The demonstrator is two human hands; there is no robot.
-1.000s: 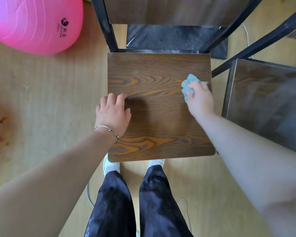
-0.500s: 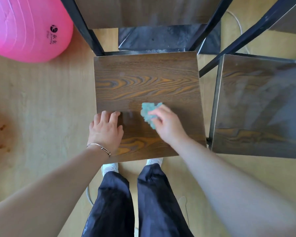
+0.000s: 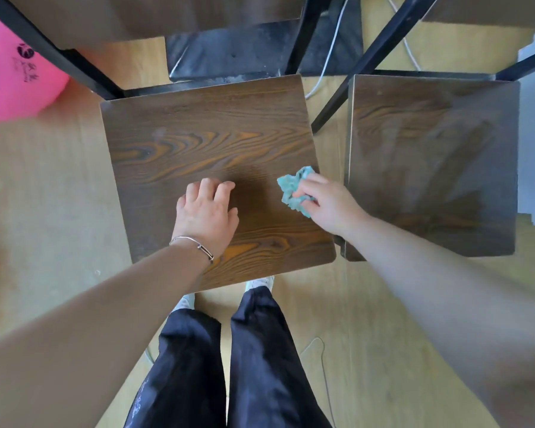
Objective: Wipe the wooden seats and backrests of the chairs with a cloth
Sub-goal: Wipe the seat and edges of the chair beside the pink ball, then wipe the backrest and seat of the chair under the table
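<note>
A dark wood-grain chair seat (image 3: 198, 140) lies straight below me, its backrest (image 3: 155, 17) at the top edge. My left hand (image 3: 206, 211) rests flat on the seat's middle, fingers together, holding nothing. My right hand (image 3: 325, 200) presses a crumpled teal cloth (image 3: 292, 188) against the seat near its right edge. A second chair seat (image 3: 430, 168) stands just to the right, duller and streaked.
A pink exercise ball (image 3: 13, 75) sits on the floor at the upper left. Black metal chair legs (image 3: 362, 63) cross between the two seats. A white cable (image 3: 331, 54) runs over a dark mat (image 3: 229, 54) behind the seat. My legs (image 3: 229, 359) stand at the seat's front edge.
My right hand swept the cloth from the seat's right side to its middle and back to the right edge. My left hand shifted from the seat's left edge towards its middle. The view tilted.
</note>
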